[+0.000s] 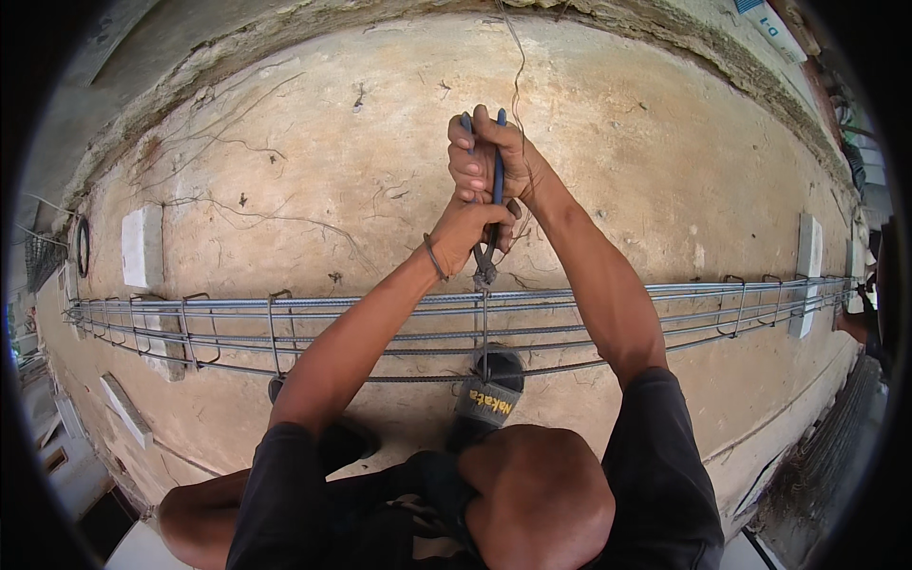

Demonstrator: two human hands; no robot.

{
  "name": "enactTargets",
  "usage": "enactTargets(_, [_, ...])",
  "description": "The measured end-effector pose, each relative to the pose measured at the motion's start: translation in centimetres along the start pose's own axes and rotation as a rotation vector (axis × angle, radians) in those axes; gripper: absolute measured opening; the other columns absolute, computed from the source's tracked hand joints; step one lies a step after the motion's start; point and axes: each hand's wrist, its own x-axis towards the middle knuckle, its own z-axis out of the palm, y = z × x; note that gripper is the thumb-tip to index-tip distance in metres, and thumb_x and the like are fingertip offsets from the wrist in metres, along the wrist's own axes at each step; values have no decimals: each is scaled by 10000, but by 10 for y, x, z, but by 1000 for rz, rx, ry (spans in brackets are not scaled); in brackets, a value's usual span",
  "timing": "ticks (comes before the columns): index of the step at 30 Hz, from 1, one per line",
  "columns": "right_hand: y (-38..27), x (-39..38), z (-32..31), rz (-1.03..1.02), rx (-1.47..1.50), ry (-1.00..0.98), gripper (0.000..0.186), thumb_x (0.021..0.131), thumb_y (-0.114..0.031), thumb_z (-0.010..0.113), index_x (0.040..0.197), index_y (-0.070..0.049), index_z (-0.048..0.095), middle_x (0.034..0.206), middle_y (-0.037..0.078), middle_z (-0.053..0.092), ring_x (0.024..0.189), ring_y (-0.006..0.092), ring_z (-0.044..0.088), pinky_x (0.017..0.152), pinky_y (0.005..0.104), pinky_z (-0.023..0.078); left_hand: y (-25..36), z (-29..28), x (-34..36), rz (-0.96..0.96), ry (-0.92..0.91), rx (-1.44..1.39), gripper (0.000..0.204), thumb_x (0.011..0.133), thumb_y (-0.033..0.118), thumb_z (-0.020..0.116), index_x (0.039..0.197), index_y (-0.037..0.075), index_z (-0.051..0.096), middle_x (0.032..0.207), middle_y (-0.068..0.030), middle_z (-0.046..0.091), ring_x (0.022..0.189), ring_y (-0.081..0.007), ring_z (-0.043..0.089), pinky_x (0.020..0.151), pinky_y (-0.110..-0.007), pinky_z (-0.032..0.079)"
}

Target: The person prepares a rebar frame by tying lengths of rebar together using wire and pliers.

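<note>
Over the middle of the long rebar cage [285, 328] on the concrete floor [285, 190], both hands are clenching blue-handled pincers: right hand [489, 157] high, left hand [465, 233] low; jaws should be twisting tie wire [484, 332] snug, not snapping it.

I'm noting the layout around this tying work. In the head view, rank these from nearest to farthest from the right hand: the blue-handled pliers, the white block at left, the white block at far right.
1. Blue-handled pliers: gripped in the right hand, at centre.
2. White block at far right: under the rebar cage's right end.
3. White block at left: behind the cage's left end, farthest.
</note>
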Motion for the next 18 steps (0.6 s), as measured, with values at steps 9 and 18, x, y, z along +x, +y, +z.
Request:
enactTargets(9, [-20,-86,62,-278,-348,1027,937,899,-742,460,1413,40,426,1210,263,594,1104,318,605,930,447,497,-4,43,6,-72,251,149,73,727,55,484,709,5,533,531,-66,469,396,-156,419,380,-298,310])
enactTargets(18, [1,-19,81,-33,-1076,1357,672,834,-434,723,1114,156,569,982,314,662,909,409,670,833,482,521,-20,40,9,398,375,1109,267,831,271,634,816,6,656,754,-223,677,733,-409,656,633,-468,496])
